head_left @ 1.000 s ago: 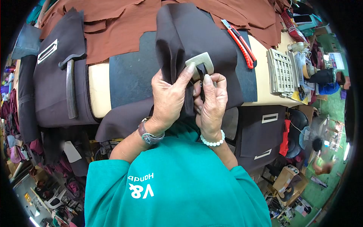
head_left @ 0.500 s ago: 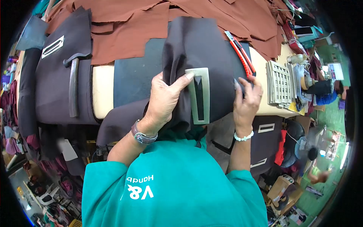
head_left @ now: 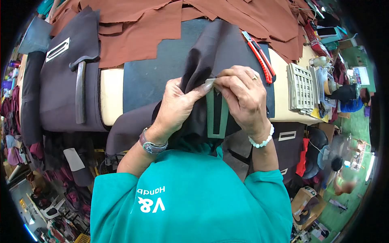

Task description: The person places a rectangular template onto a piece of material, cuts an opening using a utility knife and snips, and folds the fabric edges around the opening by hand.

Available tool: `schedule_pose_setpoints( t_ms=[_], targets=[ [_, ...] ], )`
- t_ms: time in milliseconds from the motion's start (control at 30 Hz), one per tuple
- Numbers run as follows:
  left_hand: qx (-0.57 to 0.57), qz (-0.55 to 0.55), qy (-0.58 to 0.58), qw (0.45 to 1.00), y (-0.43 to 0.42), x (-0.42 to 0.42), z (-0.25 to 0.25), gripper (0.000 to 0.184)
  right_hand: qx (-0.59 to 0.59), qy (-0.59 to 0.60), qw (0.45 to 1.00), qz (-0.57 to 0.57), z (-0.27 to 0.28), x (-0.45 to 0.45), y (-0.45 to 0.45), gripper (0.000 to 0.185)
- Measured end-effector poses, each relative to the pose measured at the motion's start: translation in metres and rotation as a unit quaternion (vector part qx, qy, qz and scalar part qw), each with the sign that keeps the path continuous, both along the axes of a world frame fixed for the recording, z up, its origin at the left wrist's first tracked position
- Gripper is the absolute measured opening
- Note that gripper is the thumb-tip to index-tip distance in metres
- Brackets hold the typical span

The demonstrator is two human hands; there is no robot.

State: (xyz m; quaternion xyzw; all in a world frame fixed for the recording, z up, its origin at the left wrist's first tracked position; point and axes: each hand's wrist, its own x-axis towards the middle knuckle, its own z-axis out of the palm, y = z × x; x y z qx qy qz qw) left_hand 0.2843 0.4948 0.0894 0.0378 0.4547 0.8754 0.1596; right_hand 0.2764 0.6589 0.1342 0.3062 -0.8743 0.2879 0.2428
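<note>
Dark fabric (head_left: 221,44) is bunched up in front of me, with a pale rectangular frame (head_left: 210,117) around a slot in it. My left hand (head_left: 177,106) is closed on the fabric, its thumb pressed on the frame's upper end. At that same end my right hand (head_left: 244,95) is closed, thumb and index finger pinched together close to the left thumb. Whatever lies between the right fingertips is too small to make out. The far part of the frame's edge is hidden behind the fingers.
A red utility knife (head_left: 260,58) lies right of the fabric on a dark mat (head_left: 146,81). On the left a hammer (head_left: 81,93) rests on dark panels. Brown sheets (head_left: 137,36) cover the back; pale cut frames (head_left: 302,85) are stacked at right.
My right hand went out right beside the knife, then came back to the frame's upper end and closed there. The left hand kept its hold. The fabric, first folded over, now shows the frame's length.
</note>
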Motion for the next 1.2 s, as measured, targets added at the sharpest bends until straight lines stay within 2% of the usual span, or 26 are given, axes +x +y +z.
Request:
schedule_pose_setpoints(
  t_ms=[167, 200, 300, 367, 433, 467, 500, 533, 567, 600, 633, 700, 733, 767, 833, 867, 900, 933, 967, 1000, 1033, 1067, 1100, 1133, 1167, 1200],
  targets=[
    [0.012, -0.004, -0.011, 1.000, -0.001, -0.004, -0.009, 0.017, -0.125, -0.164, 0.977, -0.055, -0.009, -0.006, -0.012, 0.008],
    [0.021, -0.005, -0.019, 1.000, -0.002, -0.003, -0.005, 0.017, -0.173, -0.227, 0.956, -0.064, -0.015, -0.010, -0.015, 0.013],
    [0.021, 0.027, -0.019, 0.999, -0.005, -0.006, 0.010, 0.018, -0.280, -0.166, 0.935, -0.138, -0.015, -0.015, -0.019, 0.026],
    [-0.003, 0.082, -0.007, 0.997, -0.015, -0.015, 0.018, 0.019, -0.369, -0.193, 0.902, -0.111, -0.017, -0.008, -0.014, 0.059],
    [-0.005, 0.129, 0.017, 0.991, -0.032, -0.026, 0.017, 0.021, -0.297, -0.255, 0.915, -0.101, -0.020, 0.010, -0.007, 0.068],
    [-0.019, 0.164, 0.027, 0.986, -0.039, -0.029, 0.023, 0.023, -0.272, -0.358, 0.891, -0.068, -0.011, 0.020, -0.004, 0.069],
    [-0.033, 0.199, 0.033, 0.979, -0.046, -0.030, 0.029, 0.025, -0.244, -0.324, 0.914, -0.025, -0.030, 0.025, 0.002, 0.054],
    [-0.114, 0.233, 0.100, 0.961, -0.055, -0.033, 0.027, 0.034, -0.266, -0.379, 0.886, -0.002, -0.031, 0.029, 0.005, 0.047],
    [-0.192, 0.266, 0.165, 0.930, -0.061, -0.035, 0.024, 0.043, -0.285, -0.432, 0.855, 0.022, -0.030, 0.032, 0.008, 0.040],
    [-0.377, 0.345, 0.284, 0.811, -0.064, -0.035, 0.032, 0.056, -0.236, -0.377, 0.895, 0.018, -0.027, 0.032, 0.009, 0.037],
    [-0.537, 0.399, 0.382, 0.637, -0.067, -0.033, 0.048, 0.070, -0.185, -0.322, 0.928, 0.015, -0.022, 0.033, 0.007, 0.034],
    [-0.644, 0.198, 0.484, 0.558, -0.078, -0.028, 0.081, 0.090, -0.090, -0.262, 0.960, 0.026, -0.009, 0.032, -0.003, 0.033],
    [-0.686, 0.039, 0.513, 0.515, -0.074, -0.025, 0.103, 0.097, -0.060, -0.223, 0.971, 0.057, -0.001, 0.030, -0.011, 0.032],
    [-0.634, 0.009, 0.582, 0.510, -0.061, -0.025, 0.111, 0.067, -0.029, -0.181, 0.979, 0.088, 0.003, 0.028, -0.017, 0.031],
    [-0.640, -0.252, 0.595, 0.417, -0.059, -0.036, 0.115, 0.025, -0.076, -0.120, 0.984, 0.106, 0.003, 0.026, -0.023, 0.034],
    [-0.621, -0.297, 0.517, 0.509, -0.064, -0.041, 0.116, 0.003, -0.100, -0.089, 0.984, 0.114, 0.002, 0.024, -0.023, 0.035],
    [-0.693, -0.298, 0.474, 0.454, -0.073, -0.051, 0.129, 0.008, -0.121, -0.089, 0.986, 0.077, 0.006, 0.022, -0.016, 0.035],
    [-0.691, -0.149, 0.530, 0.468, -0.101, -0.058, 0.134, 0.017, -0.133, -0.117, 0.984, -0.007, 0.009, 0.026, -0.004, 0.031],
    [-0.751, -0.178, 0.423, 0.474, -0.120, -0.078, 0.157, 0.020, -0.144, -0.113, 0.980, -0.072, 0.002, 0.024, 0.013, 0.028],
    [-0.799, -0.120, 0.357, 0.469, -0.151, -0.086, 0.172, 0.022, -0.117, -0.112, 0.972, -0.169, -0.007, 0.026, 0.029, 0.030],
    [-0.813, 0.005, 0.508, 0.286, -0.260, -0.131, 0.170, 0.027, -0.091, -0.119, 0.960, -0.236, -0.017, 0.026, 0.046, 0.029],
    [-0.937, -0.080, 0.312, 0.134, -0.228, -0.110, 0.222, 0.041, -0.049, -0.132, 0.947, -0.290, -0.027, 0.029, 0.062, 0.027],
    [-0.918, 0.026, 0.396, -0.027, -0.351, -0.146, 0.230, 0.033, 0.013, -0.157, 0.929, -0.334, -0.032, 0.033, 0.072, 0.024],
    [-0.959, 0.039, 0.263, -0.097, -0.357, -0.128, 0.250, 0.015, 0.014, -0.194, 0.918, -0.347, -0.034, 0.036, 0.077, 0.023],
    [-0.979, 0.032, 0.196, -0.053, -0.416, -0.134, 0.272, 0.013, 0.015, -0.230, 0.905, -0.358, -0.035, 0.037, 0.078, 0.022],
    [-0.984, 0.044, 0.155, 0.073, -0.413, -0.130, 0.272, 0.012, -0.008, -0.256, 0.900, -0.353, -0.036, 0.037, 0.078, 0.022]
  ],
)
